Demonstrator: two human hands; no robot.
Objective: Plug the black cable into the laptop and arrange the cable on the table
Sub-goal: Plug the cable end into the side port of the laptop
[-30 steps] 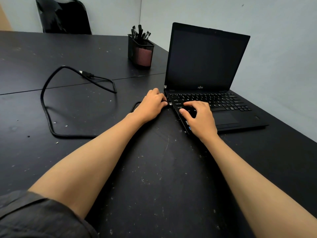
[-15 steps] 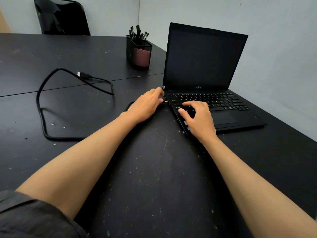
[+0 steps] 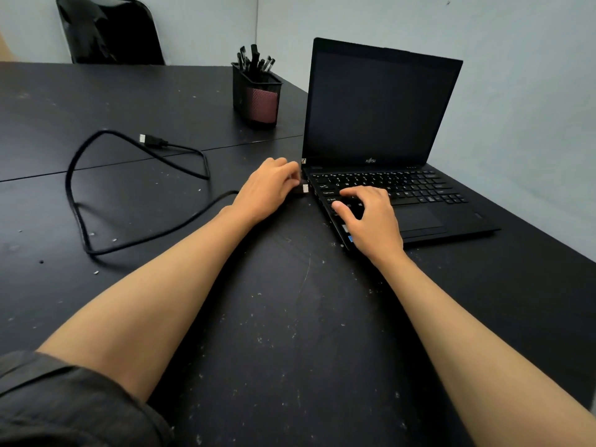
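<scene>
An open black laptop (image 3: 380,124) with a dark screen stands on the black table (image 3: 290,317). My left hand (image 3: 267,188) is shut on the plug of the black cable (image 3: 77,201). The plug's metal tip (image 3: 305,188) shows just short of the laptop's left edge, a small gap apart. The cable loops away to the left across the table, and its other plug (image 3: 151,140) lies loose there. My right hand (image 3: 371,217) rests flat on the left part of the keyboard, fingers spread, holding nothing.
A black mesh pen holder (image 3: 258,98) with several pens stands behind and left of the laptop. A black chair (image 3: 109,30) stands at the far side of the table. A grey wall runs close along the right.
My left hand has drawn back slightly from the laptop's side, so the plug's metal tip now shows in a gap. The camera view has shifted a little; my right hand stays on the keyboard.
</scene>
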